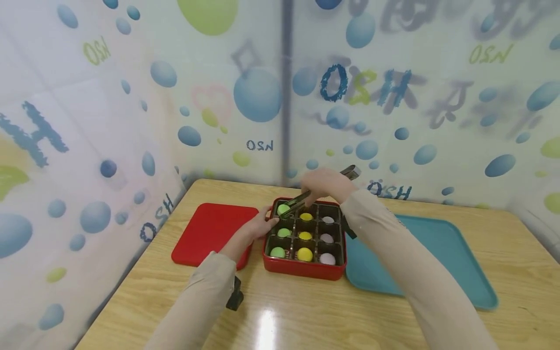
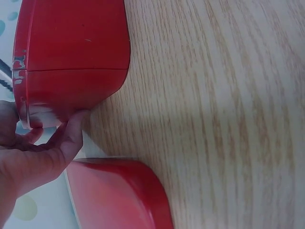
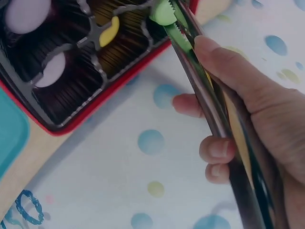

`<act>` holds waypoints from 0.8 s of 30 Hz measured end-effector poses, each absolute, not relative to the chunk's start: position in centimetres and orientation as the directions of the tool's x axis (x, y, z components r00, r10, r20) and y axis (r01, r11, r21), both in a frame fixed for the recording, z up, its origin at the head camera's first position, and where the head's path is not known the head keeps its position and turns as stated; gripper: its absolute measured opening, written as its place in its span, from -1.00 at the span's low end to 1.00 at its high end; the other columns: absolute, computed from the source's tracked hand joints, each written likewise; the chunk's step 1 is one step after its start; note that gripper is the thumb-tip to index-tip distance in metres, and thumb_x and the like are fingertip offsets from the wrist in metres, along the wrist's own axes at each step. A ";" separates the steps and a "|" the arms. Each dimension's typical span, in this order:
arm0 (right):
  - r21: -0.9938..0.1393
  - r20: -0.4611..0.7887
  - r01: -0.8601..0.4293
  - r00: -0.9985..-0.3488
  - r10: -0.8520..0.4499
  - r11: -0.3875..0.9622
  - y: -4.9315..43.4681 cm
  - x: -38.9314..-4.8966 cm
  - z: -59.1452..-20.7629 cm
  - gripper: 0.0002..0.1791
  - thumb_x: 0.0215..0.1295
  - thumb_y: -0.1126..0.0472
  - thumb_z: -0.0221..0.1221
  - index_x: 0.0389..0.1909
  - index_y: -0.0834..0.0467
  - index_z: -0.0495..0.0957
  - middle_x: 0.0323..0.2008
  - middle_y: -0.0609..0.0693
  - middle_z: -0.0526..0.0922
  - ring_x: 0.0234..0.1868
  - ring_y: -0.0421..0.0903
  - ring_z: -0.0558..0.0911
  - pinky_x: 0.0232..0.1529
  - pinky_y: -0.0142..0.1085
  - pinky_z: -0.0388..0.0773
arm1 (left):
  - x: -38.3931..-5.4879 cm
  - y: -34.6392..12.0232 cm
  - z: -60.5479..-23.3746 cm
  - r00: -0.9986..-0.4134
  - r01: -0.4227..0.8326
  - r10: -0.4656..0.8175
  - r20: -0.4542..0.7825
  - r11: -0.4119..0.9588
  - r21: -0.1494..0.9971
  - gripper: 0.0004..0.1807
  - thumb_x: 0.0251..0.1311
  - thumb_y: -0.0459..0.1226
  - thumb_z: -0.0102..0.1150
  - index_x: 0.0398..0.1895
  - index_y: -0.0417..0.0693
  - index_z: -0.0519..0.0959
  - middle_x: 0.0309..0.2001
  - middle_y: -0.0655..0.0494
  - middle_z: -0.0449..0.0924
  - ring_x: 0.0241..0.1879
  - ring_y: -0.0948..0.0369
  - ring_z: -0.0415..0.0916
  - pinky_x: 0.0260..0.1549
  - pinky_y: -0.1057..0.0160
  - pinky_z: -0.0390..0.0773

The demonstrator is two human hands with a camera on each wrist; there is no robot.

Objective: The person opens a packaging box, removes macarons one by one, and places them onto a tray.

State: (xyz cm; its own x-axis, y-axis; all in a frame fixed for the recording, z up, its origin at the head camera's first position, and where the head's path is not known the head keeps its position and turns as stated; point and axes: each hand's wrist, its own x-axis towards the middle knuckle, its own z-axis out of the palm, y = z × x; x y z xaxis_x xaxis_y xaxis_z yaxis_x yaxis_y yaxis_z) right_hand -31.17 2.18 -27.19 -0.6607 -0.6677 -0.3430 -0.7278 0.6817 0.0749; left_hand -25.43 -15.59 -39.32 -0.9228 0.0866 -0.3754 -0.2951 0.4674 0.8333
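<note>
A red box [image 1: 302,269] with a dark divided tray holds round pieces in green, yellow and pale purple. My left hand [image 1: 260,224] grips the box at its left side, with the fingers against the outer wall in the left wrist view. My right hand [image 1: 323,183] holds metal tongs [image 3: 209,107] above the back of the box. Their toothed tips are at a green round piece [image 3: 163,13] in the back left compartment; whether they squeeze it cannot be told. A yellow piece [image 1: 306,217] lies in the compartment beside it.
Left of the box lies a red lid-like piece [image 1: 210,233], close to my left forearm. A teal tray [image 1: 430,243] lies to the right, partly under my right arm. Behind the wooden table [image 1: 306,316] hangs a patterned curtain [image 1: 218,160].
</note>
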 end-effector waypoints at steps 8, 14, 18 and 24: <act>0.072 -0.283 -0.772 -0.623 -0.729 0.631 4.8 -30.4 -25.8 -0.80 0.11 0.05 0.25 -0.34 0.08 0.69 -0.46 -0.05 0.66 -0.57 -0.26 0.38 -0.49 -0.38 0.33 | -25.7 -15.2 -39.3 -0.908 -0.335 0.069 -0.413 0.471 0.816 -0.35 0.35 -0.15 -0.12 0.42 0.04 -0.11 0.29 -0.23 0.18 0.23 -0.06 0.27 0.10 -0.02 0.39; 0.052 -0.244 -0.752 -0.648 -0.722 0.657 6.8 -29.9 -25.3 -0.73 0.08 0.03 0.27 -0.24 0.08 0.68 -0.31 -0.05 0.70 -0.38 -0.14 0.60 -0.33 -0.29 0.50 | -25.7 -15.2 -39.4 -0.909 -0.325 0.078 -0.409 0.479 0.815 -0.35 0.35 -0.17 -0.12 0.42 0.04 -0.11 0.29 -0.24 0.19 0.20 -0.06 0.30 0.07 -0.01 0.43; 0.038 -0.234 -0.724 -0.677 -0.698 0.689 8.5 -29.7 -24.8 -0.62 0.07 0.02 0.26 -0.11 0.11 0.63 -0.13 0.01 0.67 -0.18 -0.07 0.64 -0.19 -0.22 0.56 | -25.8 -15.4 -39.6 -0.912 -0.306 0.095 -0.398 0.488 0.818 -0.34 0.36 -0.15 -0.14 0.42 0.03 -0.14 0.31 -0.25 0.15 0.22 -0.08 0.28 0.07 -0.04 0.41; 0.029 -0.224 -0.706 -0.695 -0.683 0.708 11.6 -29.6 -24.4 -0.59 0.08 0.03 0.26 -0.09 0.17 0.62 -0.15 0.08 0.68 -0.24 -0.06 0.65 -0.23 -0.21 0.58 | -25.9 -15.8 -39.8 -0.909 -0.304 0.111 -0.401 0.482 0.822 -0.34 0.38 -0.15 -0.18 0.43 0.02 -0.19 0.34 -0.27 0.06 0.26 -0.12 0.21 0.08 -0.08 0.39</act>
